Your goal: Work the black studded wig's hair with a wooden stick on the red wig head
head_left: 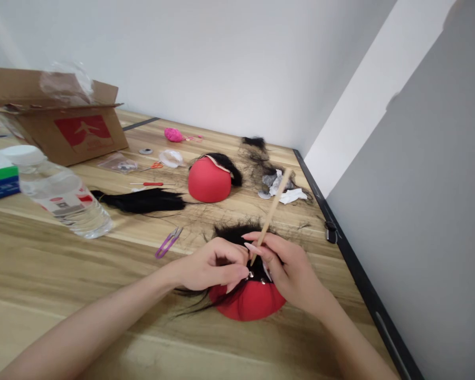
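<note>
A red dome-shaped form [247, 303] sits on the table close in front of me, with a black hairpiece [237, 231] over its far side. Pins with shiny heads [263, 281] show along the hairpiece's near edge. My left hand [221, 264] is closed at that edge, thumb and fingers pinching black hair whose loose strands hang to the left. Between the thumb and fingers of my right hand [287, 264] is a slim wooden stick [275, 211], slanted with its lower tip near my left fingertips. The fingers partly hide the spot where the tip meets the hairpiece.
Purple thread snips [169, 243] and a water bottle [63, 195] are on the left. Beyond lie a black hair bundle [142, 200], a red-handled tool [153, 183], and a second red dome [209, 182]. A cardboard box [71, 134], crumpled tissue [293, 195] and the table's dark edge [348, 253] surround them.
</note>
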Motion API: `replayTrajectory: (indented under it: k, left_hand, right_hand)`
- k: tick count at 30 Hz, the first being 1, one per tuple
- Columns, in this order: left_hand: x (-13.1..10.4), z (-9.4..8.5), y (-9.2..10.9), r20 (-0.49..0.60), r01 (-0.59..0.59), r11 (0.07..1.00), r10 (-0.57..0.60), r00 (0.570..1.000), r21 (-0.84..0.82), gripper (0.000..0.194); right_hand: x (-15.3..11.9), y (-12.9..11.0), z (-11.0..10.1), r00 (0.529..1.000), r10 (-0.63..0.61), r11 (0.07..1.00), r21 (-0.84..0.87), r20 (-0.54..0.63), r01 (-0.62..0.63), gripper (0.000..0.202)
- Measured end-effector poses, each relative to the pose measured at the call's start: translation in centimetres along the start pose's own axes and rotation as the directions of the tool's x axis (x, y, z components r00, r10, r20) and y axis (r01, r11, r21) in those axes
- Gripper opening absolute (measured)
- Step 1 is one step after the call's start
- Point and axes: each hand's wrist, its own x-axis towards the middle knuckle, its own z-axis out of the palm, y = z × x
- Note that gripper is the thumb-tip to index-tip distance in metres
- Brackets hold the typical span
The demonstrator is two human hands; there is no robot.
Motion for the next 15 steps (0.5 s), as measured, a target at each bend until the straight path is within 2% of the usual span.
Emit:
replayTrajectory:
  k: [3, 6, 10, 15]
  left_hand:
    - [-0.2, -0.2, -0.5, 0.001, 0.011, 1.0, -0.011, 1.0, -0.022, 0.054]
    - [-0.3, -0.5, -1.0, -0.015, 0.001, 0.999, -0.001, 1.0, -0.046, 0.056]
    - [-0.4, -0.7, -1.3, -0.017, -0.032, 0.997, 0.031, 0.999, -0.067, 0.057]
    - [-0.4, -0.5, -1.4, -0.021, -0.099, 0.993, 0.098, 0.995, -0.06, 0.058]
  right_hand:
    - [1.2, -0.1, 0.0, 0.999, -0.009, 1.0, 0.006, 0.044, 0.008, 0.027]
    - [2.2, 0.1, 0.1, 0.993, 0.088, 0.994, 0.065, 0.076, -0.093, 0.023]
    - [2.7, 0.5, 0.5, 0.962, 0.263, 0.951, 0.151, 0.07, -0.271, 0.02]
    - [3.0, 0.6, 1.0, 0.945, 0.315, 0.93, 0.173, 0.083, -0.325, 0.022]
